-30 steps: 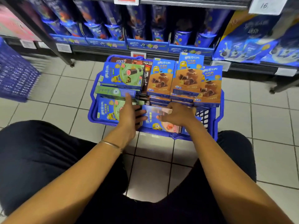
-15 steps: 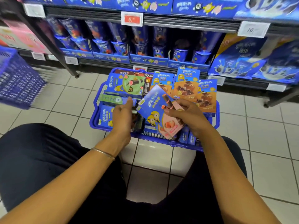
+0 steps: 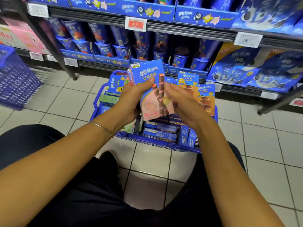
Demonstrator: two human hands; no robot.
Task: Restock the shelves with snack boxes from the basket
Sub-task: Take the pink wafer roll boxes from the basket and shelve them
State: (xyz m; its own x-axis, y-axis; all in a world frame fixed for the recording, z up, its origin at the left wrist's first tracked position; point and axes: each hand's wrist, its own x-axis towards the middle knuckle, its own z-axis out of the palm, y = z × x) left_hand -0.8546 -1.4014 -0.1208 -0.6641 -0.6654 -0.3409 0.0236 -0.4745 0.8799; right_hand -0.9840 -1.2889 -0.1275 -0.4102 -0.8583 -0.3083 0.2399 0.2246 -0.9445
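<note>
Blue-stocked store shelves (image 3: 188, 32) of snack cups (image 3: 105, 48); below, on pale tiled floor (image 3: 270, 145), blue plastic basket (image 3: 152, 141) packed with snack boxes; raised over it, thin stack of pink-and-blue wafer-roll boxes (image 3: 147, 74), clasped by left hand (image 3: 131, 99), thumb across front, right hand (image 3: 183, 102) curled round opposite edge.

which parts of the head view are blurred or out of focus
Head view: the purple basket at far left is motion-smeared and the shelf packs at far right are soft; the snack box, left hand and right hand look sharper.
</note>
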